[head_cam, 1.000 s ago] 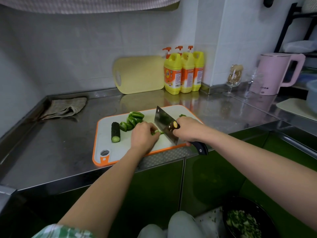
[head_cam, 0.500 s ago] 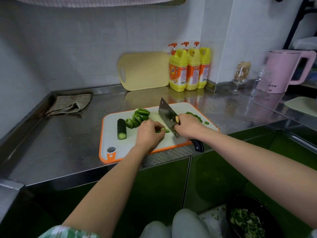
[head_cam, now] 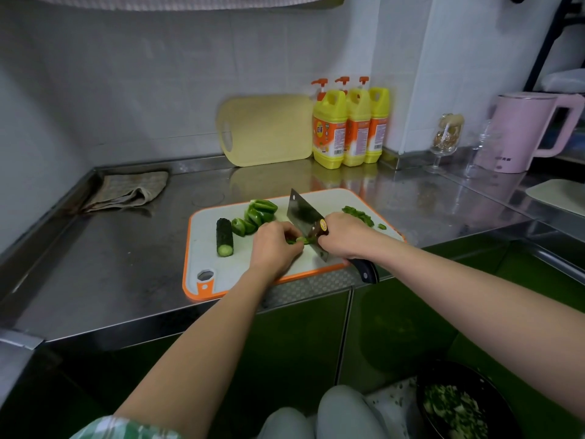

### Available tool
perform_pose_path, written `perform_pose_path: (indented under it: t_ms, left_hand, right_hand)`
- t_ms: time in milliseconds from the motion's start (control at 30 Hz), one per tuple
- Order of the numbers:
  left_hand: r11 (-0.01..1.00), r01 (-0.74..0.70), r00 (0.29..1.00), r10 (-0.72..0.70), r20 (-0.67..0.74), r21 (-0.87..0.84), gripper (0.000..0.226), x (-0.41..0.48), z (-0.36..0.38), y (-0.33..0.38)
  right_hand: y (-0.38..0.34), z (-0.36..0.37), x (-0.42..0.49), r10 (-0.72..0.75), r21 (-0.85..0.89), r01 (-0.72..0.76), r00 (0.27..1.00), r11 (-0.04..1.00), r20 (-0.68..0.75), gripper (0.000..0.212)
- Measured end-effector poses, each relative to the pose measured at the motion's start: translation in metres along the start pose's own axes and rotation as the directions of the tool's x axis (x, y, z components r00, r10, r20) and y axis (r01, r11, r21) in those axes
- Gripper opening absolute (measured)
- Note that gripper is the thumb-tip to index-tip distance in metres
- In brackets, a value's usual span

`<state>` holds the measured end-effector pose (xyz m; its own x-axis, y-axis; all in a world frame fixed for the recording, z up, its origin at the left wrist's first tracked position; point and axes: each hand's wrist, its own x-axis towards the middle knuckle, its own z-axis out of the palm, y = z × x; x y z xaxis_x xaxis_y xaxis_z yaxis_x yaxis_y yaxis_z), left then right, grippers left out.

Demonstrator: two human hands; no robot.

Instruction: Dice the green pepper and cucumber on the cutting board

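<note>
Head view puts your left hand (head_cam: pixel 273 248) near the middle of the cutting board (head_cam: pixel 205 245), its fingers (head_cam: pixel 292 231) bent down and pinning a green pepper strip (head_cam: pixel 299 240) against the board. Your right hand (head_cam: pixel 345 236) is wrapped tight around the cleaver (head_cam: pixel 304 217) where blade meets handle. The dark handle end sticks out past the board's near edge. You have the blade upright, its edge down at the strip, just beside your left knuckles.

Left of your left hand, the cucumber (head_cam: pixel 224 237) lies whole on the board, cut end facing you. Between it and the blade sits a pile of uncut pepper pieces (head_cam: pixel 256 215). Behind your right hand, toward the board's far right corner, lies the diced pepper (head_cam: pixel 359 214), with a few bits loose beside it.

The board rests at the front edge of the steel surface (head_cam: pixel 126 264). A folded cloth (head_cam: pixel 126 191) lies at the back left. A yellow board (head_cam: pixel 269 129) leans on the wall beside three yellow bottles (head_cam: pixel 348 128). A pink kettle (head_cam: pixel 525 131) stands far right, with a stemmed glass (head_cam: pixel 446 137) near it. Below the surface on your right, a dark bowl (head_cam: pixel 437 381) holds chopped greens.
</note>
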<state>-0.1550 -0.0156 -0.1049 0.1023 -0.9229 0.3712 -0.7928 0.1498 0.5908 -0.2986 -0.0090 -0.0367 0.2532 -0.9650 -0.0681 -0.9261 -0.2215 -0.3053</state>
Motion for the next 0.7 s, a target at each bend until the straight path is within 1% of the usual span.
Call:
perform_pose_path:
  t_ms: [67,167,267,467,567,700]
  left_hand:
    - [1.0,0.003,1.0,-0.003,0.003,-0.004,0.008,0.0,0.0,-0.001]
    - [1.0,0.01,1.0,-0.01,0.001,-0.02,0.01,-0.001,0.0,-0.002]
    - [0.999,0.019,1.0,-0.02,-0.012,-0.032,0.011,-0.001,-0.001,-0.001]
    - [0.999,0.024,0.999,-0.024,-0.026,-0.025,0.008,-0.002,-0.002,-0.001]
    - [0.999,0.017,0.999,-0.018,-0.033,-0.03,0.009,-0.003,-0.003,0.0]
    - [0.999,0.016,1.0,-0.017,-0.019,-0.043,0.009,-0.003,-0.004,0.0]
  right_hand:
    - [0.002,0.006,0.007,0.018,0.054,-0.016,0.999,0.998,-0.039,0.008]
    - [0.005,0.01,0.011,0.035,0.174,-0.018,0.995,0.984,-0.092,0.008]
    - [0.008,0.003,0.009,0.023,0.222,-0.001,0.995,0.975,-0.096,0.006]
    - [0.004,-0.007,-0.004,-0.007,0.116,0.003,0.999,0.993,0.035,0.007]
    - [0.002,-0.002,-0.003,-0.02,0.087,0.017,0.999,0.996,0.035,0.008]
    - [-0.002,0.003,0.005,0.0,0.064,-0.001,1.0,0.998,0.017,0.011]
